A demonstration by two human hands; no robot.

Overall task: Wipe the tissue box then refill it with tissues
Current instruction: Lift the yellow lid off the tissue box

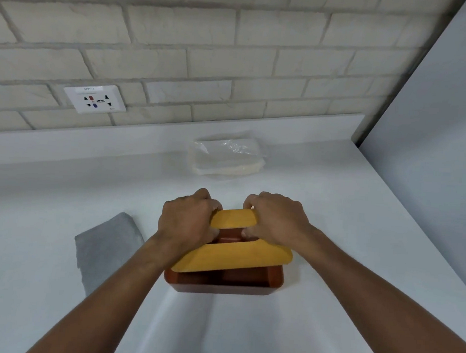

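A reddish-brown tissue box [222, 287] stands on the white counter in front of me. Its yellow wooden lid [237, 255] is tilted, raised at the near edge so the box's dark inside shows beneath it. My left hand [186, 220] grips the lid's far left end. My right hand [274, 220] grips its far right end, with fingers in the lid's slot. A pack of white tissues in clear plastic [227, 158] lies farther back near the wall. A grey cloth [105, 246] lies flat to the left of the box.
The white counter [45, 204] meets a pale brick wall with a socket plate [95, 98] at the left. A white panel [436, 135] rises along the right side. The counter's right edge runs diagonally toward me.
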